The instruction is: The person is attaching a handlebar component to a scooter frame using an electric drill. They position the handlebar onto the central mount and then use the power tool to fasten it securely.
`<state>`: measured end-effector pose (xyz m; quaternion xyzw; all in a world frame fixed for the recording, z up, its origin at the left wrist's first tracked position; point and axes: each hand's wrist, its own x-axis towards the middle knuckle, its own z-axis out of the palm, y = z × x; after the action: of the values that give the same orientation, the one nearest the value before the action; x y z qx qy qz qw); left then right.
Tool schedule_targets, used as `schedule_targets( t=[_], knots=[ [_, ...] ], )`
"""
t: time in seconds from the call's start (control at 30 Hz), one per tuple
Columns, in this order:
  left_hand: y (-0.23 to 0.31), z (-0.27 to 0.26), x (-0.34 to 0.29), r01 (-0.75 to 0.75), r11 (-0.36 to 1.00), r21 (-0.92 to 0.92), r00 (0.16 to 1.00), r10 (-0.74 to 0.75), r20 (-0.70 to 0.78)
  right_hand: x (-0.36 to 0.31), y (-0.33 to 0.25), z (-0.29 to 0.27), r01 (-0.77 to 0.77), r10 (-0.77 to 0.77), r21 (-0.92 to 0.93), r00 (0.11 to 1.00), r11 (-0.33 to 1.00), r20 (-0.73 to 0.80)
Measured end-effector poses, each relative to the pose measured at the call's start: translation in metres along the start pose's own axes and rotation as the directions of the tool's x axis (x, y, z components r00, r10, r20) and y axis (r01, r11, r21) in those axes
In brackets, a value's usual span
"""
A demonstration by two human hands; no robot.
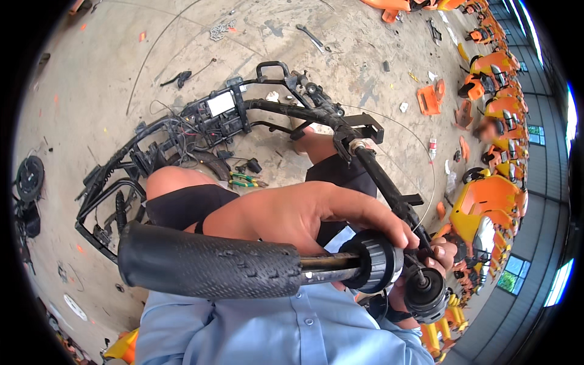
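Note:
A handlebar with a black textured rubber grip (pixel 210 261) runs across the foreground, close to my chest. Bare metal tube (pixel 328 263) shows between this grip and a black ribbed collar (pixel 372 261). My left hand (pixel 286 210) reaches over from the left, its fingers bent around the collar. Behind the bar's right end, my right hand (pixel 439 254) has curled fingers by the top of the black steering tube (pixel 383 176). A round black end piece (pixel 424 295) stands in front of it and hides part of the palm. What exactly those fingers grip is partly covered.
A stripped black scooter frame (pixel 249 103) with loose wiring lies around my legs. Green-handled pliers (pixel 246 179) rest on the concrete floor beside a wrench (pixel 311 38) farther off, a brake lever (pixel 177 78) and orange panels (pixel 429 100). Yellow-orange scooters (pixel 486 201) line the right side.

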<state>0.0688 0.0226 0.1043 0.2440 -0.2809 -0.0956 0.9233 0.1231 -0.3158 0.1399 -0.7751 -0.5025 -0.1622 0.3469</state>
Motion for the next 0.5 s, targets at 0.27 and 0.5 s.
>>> schedule_targets(
  t=[0.27, 0.5],
  knots=[
    [-0.009, -0.02, 0.006, -0.241, 0.925, 0.293, 0.962, 0.187, 0.199, 0.001, -0.014, -0.003, -0.187, 0.185, 0.047, 0.982, 0.981, 0.038],
    [-0.012, -0.021, 0.01, -0.289, 0.913, 0.288, 0.939, 0.211, 0.271, 0.015, 0.01, 0.013, 0.193, -0.205, -0.168, 0.977, 0.967, -0.054]
  ],
)
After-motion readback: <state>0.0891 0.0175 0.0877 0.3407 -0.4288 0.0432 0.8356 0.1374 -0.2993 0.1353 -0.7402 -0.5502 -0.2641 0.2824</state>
